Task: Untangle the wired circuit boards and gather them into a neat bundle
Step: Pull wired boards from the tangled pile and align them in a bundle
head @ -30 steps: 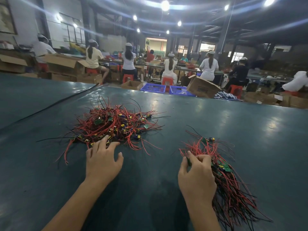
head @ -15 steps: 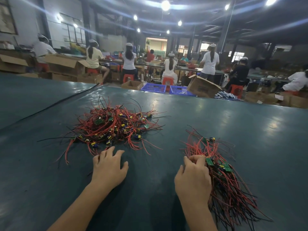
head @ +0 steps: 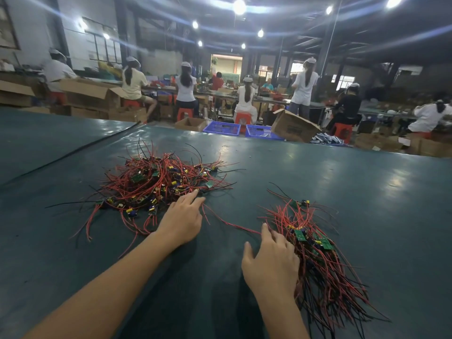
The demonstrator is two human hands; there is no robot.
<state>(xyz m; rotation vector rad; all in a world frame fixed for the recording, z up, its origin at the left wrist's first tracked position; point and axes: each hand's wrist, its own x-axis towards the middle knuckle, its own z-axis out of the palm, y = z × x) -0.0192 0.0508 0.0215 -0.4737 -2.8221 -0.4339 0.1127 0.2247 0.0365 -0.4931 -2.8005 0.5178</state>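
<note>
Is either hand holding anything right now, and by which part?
Nothing is plainly gripped. The left hand reaches with straight fingers to the near edge of the pile; the right hand lies spread against the left side of the bundle.

A wide table [head: 342, 182] under dark teal sheeting carries two heaps. At 11 o'clock lies a tangled pile [head: 156, 182] of red and black wires and small green circuit boards. At 4 o'clock, well apart, lies a tidier bundle [head: 322, 260]. One red wire [head: 234, 225] stretches between them. A dark seam [head: 73, 152] runs toward 9 o'clock.
</note>
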